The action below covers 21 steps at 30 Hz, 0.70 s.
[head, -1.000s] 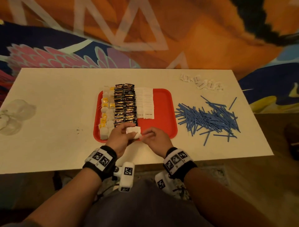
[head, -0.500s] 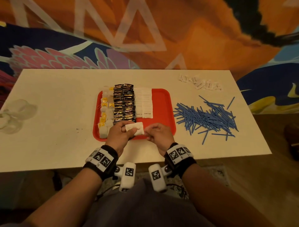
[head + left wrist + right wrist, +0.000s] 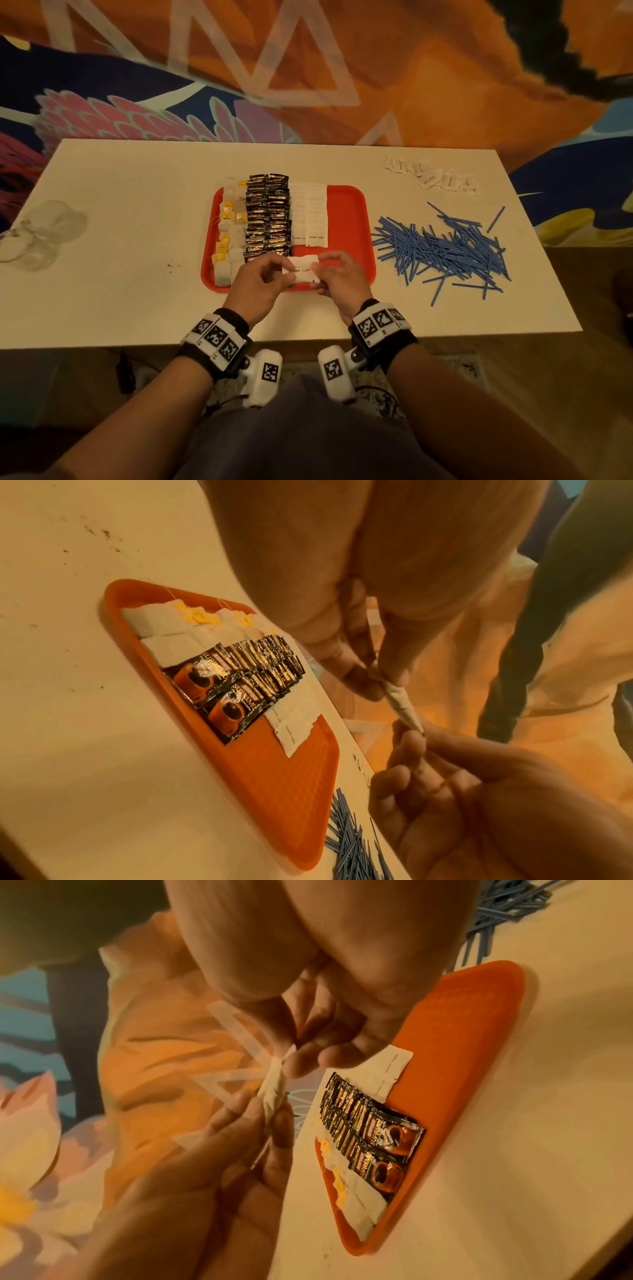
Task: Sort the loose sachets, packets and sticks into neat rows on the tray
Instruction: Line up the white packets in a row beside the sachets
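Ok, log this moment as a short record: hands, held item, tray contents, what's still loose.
left hand: pinches sachets' left end
right hand: pinches right end
sachets: white brown-sugar, above tray's near edge
tray: red; rows of tea bags, coffee packets, sugar row
loose: blue sticks, white packets on table

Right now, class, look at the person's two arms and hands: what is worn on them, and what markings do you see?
Both forearms are bare, without sleeves. Each wrist carries a black band set with white blocks printed with square black-and-white code markers. Beneath each band hangs a rounded white camera unit bearing one such marker. No gloves or rings show.
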Motion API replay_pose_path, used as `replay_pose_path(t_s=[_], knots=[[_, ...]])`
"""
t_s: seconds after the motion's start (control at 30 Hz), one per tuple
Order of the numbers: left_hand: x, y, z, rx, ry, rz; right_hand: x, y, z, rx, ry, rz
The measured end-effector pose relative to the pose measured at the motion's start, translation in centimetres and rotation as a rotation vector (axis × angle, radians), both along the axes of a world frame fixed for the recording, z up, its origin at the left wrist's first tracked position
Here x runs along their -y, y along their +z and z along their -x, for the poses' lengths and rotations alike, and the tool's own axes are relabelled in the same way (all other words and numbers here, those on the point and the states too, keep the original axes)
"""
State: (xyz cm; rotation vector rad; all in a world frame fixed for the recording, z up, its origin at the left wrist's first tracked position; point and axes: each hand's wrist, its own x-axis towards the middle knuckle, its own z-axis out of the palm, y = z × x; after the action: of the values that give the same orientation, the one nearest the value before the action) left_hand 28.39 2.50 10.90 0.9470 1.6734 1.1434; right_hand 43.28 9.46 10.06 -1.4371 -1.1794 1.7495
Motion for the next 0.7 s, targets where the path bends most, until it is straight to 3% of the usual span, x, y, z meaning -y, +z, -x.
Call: replay_pose_path(t_s=[0.1,0.17,0.37,0.53,0.7], knots=[[0.1,-0.4,-0.1,-0.012,0.026,-0.003,0.5,-0.1,-0.3,0.049,0.106,-0.173],[0.2,-0.4,0.0,-0.018,0.018,-0.001,0.7,-0.1,-0.4,0.022,0.184,-0.186],[0.0,-0.6,0.5,0.019,0.009,0.022,0.3,-1.3,-0.1,0.021,0.081,-0.11],[-0.4,-1.1,1.1,0.011,0.031,0.036,-0.7,-2.5,0.5,0.032,0.108,0.134],[-1.0,-2.0,2.9,-0.014,0.117,0.086,-4.3,-4.0,1.6,0.187,0.124,0.072]])
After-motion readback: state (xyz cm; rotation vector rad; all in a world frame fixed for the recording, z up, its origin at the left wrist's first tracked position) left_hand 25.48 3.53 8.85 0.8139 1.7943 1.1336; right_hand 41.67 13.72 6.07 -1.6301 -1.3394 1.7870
